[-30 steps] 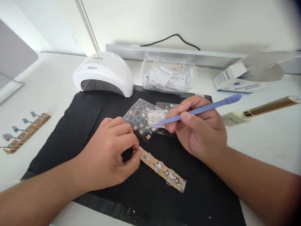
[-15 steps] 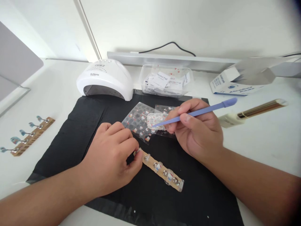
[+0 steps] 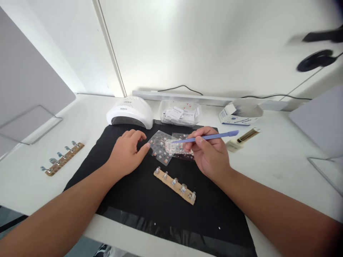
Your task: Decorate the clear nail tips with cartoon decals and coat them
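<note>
On black mat (image 3: 128, 200), right hand (image 3: 210, 157) pinches blue stick (image 3: 206, 137), tip seemingly at sticker sheet (image 3: 159, 146); left hand (image 3: 125, 155), fingers loosely spread, touches its edge.

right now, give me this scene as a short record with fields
left hand: left hand rests on the black mat, index fingertip on the edge of the sticker sheet
right hand: right hand holds the purple stick, its tip over the sticker sheet
front of mat: wooden strip with nail tips, touched by neither hand
behind mat: white nail lamp, clear tub of alcohol pads
off mat, left: second wooden strip
</note>
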A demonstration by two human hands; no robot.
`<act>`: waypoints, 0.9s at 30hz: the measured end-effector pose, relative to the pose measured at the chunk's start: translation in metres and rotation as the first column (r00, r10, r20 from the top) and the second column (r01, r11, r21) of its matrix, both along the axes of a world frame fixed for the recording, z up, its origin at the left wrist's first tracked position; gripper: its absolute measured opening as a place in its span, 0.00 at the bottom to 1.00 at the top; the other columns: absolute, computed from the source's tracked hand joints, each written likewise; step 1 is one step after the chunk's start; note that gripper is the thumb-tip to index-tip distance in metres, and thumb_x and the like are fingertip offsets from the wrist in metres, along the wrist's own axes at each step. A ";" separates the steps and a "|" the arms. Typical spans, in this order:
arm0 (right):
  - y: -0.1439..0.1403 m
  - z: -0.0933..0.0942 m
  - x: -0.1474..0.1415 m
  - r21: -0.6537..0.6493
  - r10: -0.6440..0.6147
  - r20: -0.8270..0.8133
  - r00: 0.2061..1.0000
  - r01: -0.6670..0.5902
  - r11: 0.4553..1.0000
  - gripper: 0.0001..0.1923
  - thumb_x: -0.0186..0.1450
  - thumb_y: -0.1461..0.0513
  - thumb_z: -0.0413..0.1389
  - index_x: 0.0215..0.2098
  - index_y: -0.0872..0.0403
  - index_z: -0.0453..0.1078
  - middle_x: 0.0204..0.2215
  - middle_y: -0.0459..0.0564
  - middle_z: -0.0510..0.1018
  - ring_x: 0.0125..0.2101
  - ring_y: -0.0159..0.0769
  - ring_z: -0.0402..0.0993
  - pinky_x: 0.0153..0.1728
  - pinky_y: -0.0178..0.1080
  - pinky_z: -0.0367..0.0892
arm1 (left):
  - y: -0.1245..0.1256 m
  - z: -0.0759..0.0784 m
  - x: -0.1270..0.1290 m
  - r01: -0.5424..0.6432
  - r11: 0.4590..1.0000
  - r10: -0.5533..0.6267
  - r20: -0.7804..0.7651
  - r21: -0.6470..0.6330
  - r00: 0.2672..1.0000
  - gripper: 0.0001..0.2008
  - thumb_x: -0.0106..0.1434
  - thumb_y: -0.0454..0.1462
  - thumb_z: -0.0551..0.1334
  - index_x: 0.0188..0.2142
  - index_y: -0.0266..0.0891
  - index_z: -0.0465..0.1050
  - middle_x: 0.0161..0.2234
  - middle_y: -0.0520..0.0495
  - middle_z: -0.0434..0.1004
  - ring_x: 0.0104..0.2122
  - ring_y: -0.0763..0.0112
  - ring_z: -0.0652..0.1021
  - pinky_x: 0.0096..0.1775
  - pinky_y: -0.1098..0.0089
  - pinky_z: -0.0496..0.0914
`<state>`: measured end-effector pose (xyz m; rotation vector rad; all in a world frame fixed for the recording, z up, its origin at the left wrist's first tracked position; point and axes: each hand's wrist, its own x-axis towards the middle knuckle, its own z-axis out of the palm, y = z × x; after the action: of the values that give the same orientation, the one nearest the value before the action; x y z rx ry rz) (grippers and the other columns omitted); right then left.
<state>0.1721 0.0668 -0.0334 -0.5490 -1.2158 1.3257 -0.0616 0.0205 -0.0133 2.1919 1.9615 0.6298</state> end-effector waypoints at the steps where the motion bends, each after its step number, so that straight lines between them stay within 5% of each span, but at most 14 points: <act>1: 0.000 0.001 0.001 0.017 -0.018 0.019 1.000 0.017 1.000 0.05 0.63 0.59 0.61 0.32 0.50 0.70 0.21 0.40 0.77 0.23 0.30 0.72 0.27 0.36 0.65 | 0.003 -0.004 0.001 -0.018 1.000 0.017 -0.025 -0.021 1.000 0.15 0.67 0.45 0.55 0.46 0.38 0.71 0.42 0.44 0.74 0.45 0.58 0.74 0.46 0.59 0.67; 7: -0.010 0.015 0.022 0.092 -0.122 0.037 0.992 0.118 0.989 0.07 0.62 0.58 0.62 0.33 0.50 0.69 0.24 0.40 0.77 0.25 0.29 0.73 0.32 0.36 0.67 | 0.008 -0.023 0.015 -0.027 0.999 0.022 -0.117 -0.045 0.993 0.32 0.65 0.53 0.58 0.63 0.37 0.63 0.51 0.36 0.73 0.51 0.45 0.71 0.51 0.51 0.66; 16: -0.028 0.000 0.051 0.063 -0.225 0.101 0.969 0.220 0.974 0.06 0.63 0.58 0.60 0.33 0.50 0.68 0.25 0.41 0.76 0.26 0.32 0.75 0.34 0.39 0.68 | 0.009 -0.026 0.020 0.081 0.996 -0.080 0.022 -0.032 0.997 0.36 0.58 0.47 0.67 0.63 0.42 0.63 0.52 0.37 0.72 0.53 0.42 0.68 0.54 0.43 0.61; 21: -0.030 -0.003 0.050 0.028 -0.172 0.093 0.981 0.170 0.985 0.06 0.64 0.57 0.60 0.33 0.50 0.69 0.25 0.41 0.77 0.26 0.32 0.75 0.35 0.39 0.68 | 0.014 -0.029 0.013 0.104 0.994 -0.091 0.296 -0.027 0.951 0.32 0.57 0.38 0.65 0.61 0.39 0.63 0.39 0.46 0.74 0.42 0.59 0.74 0.49 0.56 0.68; 27: -0.047 0.003 0.047 0.044 -0.074 0.070 0.995 0.071 0.997 0.08 0.64 0.54 0.61 0.33 0.48 0.70 0.24 0.41 0.79 0.27 0.32 0.74 0.34 0.38 0.68 | 0.017 -0.027 0.008 0.183 0.983 -0.157 0.624 0.023 0.765 0.14 0.61 0.39 0.63 0.45 0.38 0.71 0.27 0.54 0.69 0.26 0.74 0.73 0.33 0.71 0.71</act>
<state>0.2187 0.0198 -0.0300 -0.6096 -1.2680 1.2262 -0.0535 0.0371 -0.0408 1.7730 1.3920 1.1025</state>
